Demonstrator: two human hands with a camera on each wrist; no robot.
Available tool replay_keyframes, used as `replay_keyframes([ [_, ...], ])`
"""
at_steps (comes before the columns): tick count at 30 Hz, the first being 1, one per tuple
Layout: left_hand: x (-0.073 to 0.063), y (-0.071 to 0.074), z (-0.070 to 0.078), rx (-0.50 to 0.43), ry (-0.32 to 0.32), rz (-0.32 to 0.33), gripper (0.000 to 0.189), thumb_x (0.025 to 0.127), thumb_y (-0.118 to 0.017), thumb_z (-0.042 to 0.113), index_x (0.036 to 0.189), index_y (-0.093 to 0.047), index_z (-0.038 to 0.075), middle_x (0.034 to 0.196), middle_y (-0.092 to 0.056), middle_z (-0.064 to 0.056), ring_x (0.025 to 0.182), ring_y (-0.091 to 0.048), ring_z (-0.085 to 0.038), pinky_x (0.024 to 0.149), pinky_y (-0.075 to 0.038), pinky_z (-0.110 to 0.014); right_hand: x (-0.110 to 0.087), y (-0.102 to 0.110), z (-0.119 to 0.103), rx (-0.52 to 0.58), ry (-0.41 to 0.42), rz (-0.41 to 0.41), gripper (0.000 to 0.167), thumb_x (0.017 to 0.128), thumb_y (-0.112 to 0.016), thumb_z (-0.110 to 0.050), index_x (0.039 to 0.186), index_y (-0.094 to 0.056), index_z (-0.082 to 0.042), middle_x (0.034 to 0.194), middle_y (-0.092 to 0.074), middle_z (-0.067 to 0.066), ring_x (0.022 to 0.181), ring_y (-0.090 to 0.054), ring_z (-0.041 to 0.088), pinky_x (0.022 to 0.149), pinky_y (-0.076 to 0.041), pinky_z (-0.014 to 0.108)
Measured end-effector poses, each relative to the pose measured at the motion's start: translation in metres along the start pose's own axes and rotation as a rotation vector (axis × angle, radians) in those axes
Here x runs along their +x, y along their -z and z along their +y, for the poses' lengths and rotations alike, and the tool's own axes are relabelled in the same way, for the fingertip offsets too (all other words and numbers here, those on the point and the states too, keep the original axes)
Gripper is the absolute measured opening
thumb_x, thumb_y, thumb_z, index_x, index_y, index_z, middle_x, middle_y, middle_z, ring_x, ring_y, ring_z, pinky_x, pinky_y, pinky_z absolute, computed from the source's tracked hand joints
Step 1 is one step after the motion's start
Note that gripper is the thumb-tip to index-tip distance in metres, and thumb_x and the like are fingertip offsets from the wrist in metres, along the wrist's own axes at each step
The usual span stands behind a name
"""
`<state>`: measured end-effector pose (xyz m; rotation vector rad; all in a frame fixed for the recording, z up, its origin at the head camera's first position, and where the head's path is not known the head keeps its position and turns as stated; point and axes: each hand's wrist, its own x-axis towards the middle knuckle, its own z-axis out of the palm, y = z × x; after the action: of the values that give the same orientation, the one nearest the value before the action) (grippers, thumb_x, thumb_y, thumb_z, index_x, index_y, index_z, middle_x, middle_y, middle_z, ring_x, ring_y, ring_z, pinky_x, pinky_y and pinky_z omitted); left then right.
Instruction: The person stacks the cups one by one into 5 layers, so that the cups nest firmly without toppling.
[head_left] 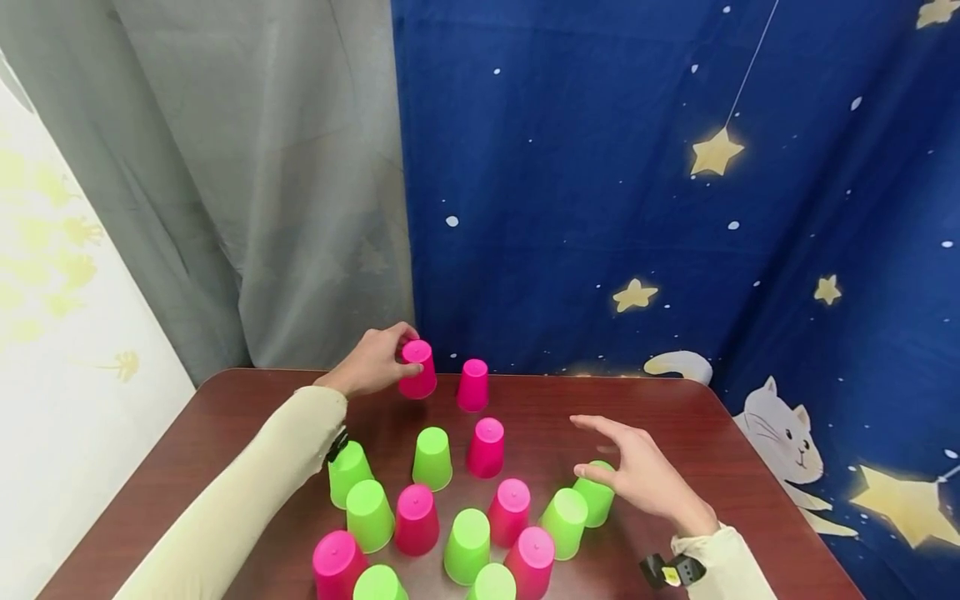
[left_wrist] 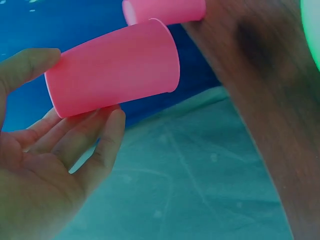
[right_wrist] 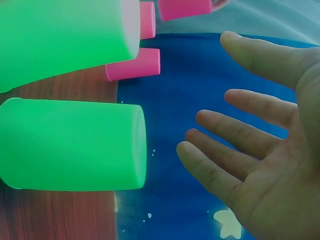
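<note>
At the far edge of the table, my left hand (head_left: 375, 360) pinches an upside-down pink cup (head_left: 417, 371) between thumb and fingers. The left wrist view shows the thumb on one side of this pink cup (left_wrist: 115, 70) and the fingers along the other. My right hand (head_left: 641, 471) hovers at the right, fingers spread and nothing between them. Closest to it is a green cup (head_left: 596, 496), partly covered by the thumb in the head view. In the right wrist view, a green cup (right_wrist: 75, 145) stands apart from the fingertips.
Another pink cup (head_left: 473, 385) stands right of the held one, with a pink cup (head_left: 486, 448) and a green cup (head_left: 432, 458) nearer. Several more upside-down pink and green cups crowd the front of the brown table (head_left: 247, 417). Grey and blue curtains (head_left: 562, 208) hang behind.
</note>
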<state>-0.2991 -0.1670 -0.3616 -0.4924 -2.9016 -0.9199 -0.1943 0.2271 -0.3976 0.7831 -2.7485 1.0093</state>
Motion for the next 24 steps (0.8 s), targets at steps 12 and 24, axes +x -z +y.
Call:
replay_keyframes([
  [12, 0.04, -0.033, -0.013, 0.056, 0.111, -0.081, 0.038, 0.085, -0.077, 0.016, 0.114, -0.058, 0.002, 0.103, -0.069, -0.015, 0.093, -0.063, -0.026, 0.08, -0.058, -0.035, -0.008, -0.005, 0.003, 0.032, -0.05, -0.004, 0.055, 0.083, -0.082, -0.02, 0.133, -0.063, -0.013, 0.132, -0.068, 0.006, 0.118, -0.066, 0.022, 0.091, -0.06, 0.041],
  [24, 0.055, -0.052, -0.015, 0.148, 0.207, -0.144, 0.04, 0.086, -0.078, 0.018, 0.114, -0.054, 0.005, 0.102, -0.066, -0.015, 0.098, -0.06, -0.028, 0.081, -0.054, -0.035, -0.016, -0.006, 0.008, 0.042, -0.098, 0.006, 0.053, 0.084, -0.082, -0.022, 0.132, -0.063, -0.013, 0.13, -0.069, 0.008, 0.111, -0.071, 0.027, 0.089, -0.061, 0.04],
])
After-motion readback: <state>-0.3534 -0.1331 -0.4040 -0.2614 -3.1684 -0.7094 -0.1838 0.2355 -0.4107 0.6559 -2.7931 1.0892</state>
